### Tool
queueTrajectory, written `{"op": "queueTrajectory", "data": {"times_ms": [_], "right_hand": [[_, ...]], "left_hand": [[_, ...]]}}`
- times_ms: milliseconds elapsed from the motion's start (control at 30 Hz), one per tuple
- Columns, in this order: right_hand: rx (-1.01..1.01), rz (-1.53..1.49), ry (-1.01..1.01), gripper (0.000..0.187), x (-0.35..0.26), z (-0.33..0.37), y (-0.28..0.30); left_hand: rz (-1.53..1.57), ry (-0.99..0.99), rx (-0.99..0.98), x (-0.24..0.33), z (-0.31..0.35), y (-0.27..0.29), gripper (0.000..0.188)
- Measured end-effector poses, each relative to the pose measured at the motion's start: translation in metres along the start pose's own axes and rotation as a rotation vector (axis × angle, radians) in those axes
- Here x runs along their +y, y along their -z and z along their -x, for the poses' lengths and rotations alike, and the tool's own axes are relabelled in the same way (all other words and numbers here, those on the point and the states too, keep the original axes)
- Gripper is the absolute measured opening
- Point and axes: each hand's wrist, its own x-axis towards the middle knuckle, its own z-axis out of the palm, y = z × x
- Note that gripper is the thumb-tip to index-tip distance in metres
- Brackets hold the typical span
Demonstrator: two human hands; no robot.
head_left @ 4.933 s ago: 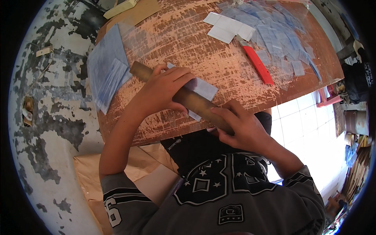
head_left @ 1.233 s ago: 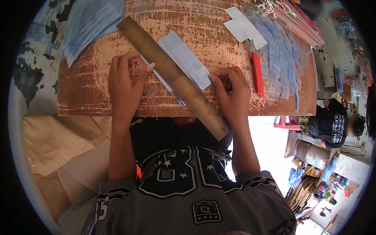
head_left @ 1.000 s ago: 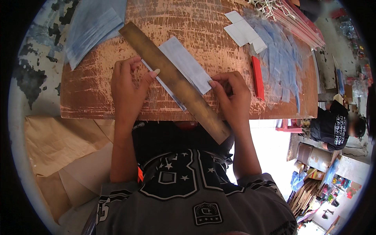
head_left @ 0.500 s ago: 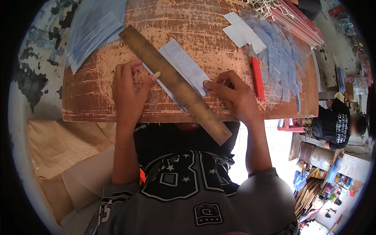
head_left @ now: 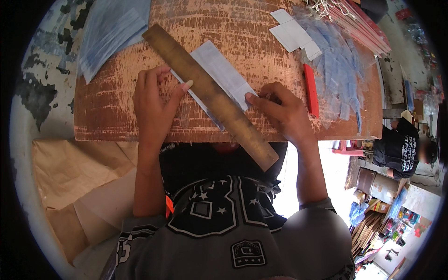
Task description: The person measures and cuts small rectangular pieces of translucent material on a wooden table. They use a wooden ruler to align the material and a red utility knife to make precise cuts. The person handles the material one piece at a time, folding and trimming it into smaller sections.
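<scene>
Evenly, both forearms reach up from the person's lap side and cross the front edge of the worktop (head_left: pixel 116 112), the left one nearly upright in view, the right one slanting inward toward the middle. A long brown bar (head_left: pixel 210 95) lies diagonally over a pale bluish sheet (head_left: pixel 219 70); the bar's near end juts past the worktop's edge above the lap, while its far end comes just beside a stack of bluish film (head_left: pixel 109 37). The sheet shows on both sides of the bar, broadly to the right and as a narrow strip to the left.

The left hand (head_left: pixel 151 93) sits left of the bar, turned inward, with thumb and forefinger spread apart: the forefinger comes to the upper end of the narrow strip, the thumb tip to the bar's left edge. Its fingers are loosely bent and not closed around anything.

The right hand (head_left: pixel 287 109) lies across from it, back upward, knuckles bent and the outer fingers curled under. Its leading digit points left and touches the sheet's near right corner; whether the fingers pinch that corner or only press on it, I cannot tell. Just beyond this hand lie a red-handled tool (head_left: pixel 311 91) and a heap of clear bluish pieces (head_left: pixel 333 70).
</scene>
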Motion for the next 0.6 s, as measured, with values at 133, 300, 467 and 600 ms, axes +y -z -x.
{"op": "queueTrajectory", "data": {"times_ms": [133, 300, 467, 600], "right_hand": [[-0.044, -0.019, -0.043, 0.050, -0.0013, 0.0013, 0.0024], [-0.011, -0.029, -0.031, 0.053, -0.0009, -0.0001, 0.0006], [0.021, -0.151, -0.052, 0.044, 0.0045, -0.0003, -0.0026], [0.041, -0.262, -0.121, 0.037, 0.0050, -0.0034, -0.0009]], "left_hand": [[-0.015, 0.015, -0.014, 0.0015, -0.0014, 0.0007, 0.054], [-0.044, 0.009, -0.016, 0.0016, -0.0008, 0.0015, 0.054], [-0.060, 0.000, -0.013, 0.0029, -0.0012, 0.0008, 0.054], [-0.043, -0.020, -0.003, -0.0017, -0.0009, -0.0007, 0.055]]}}
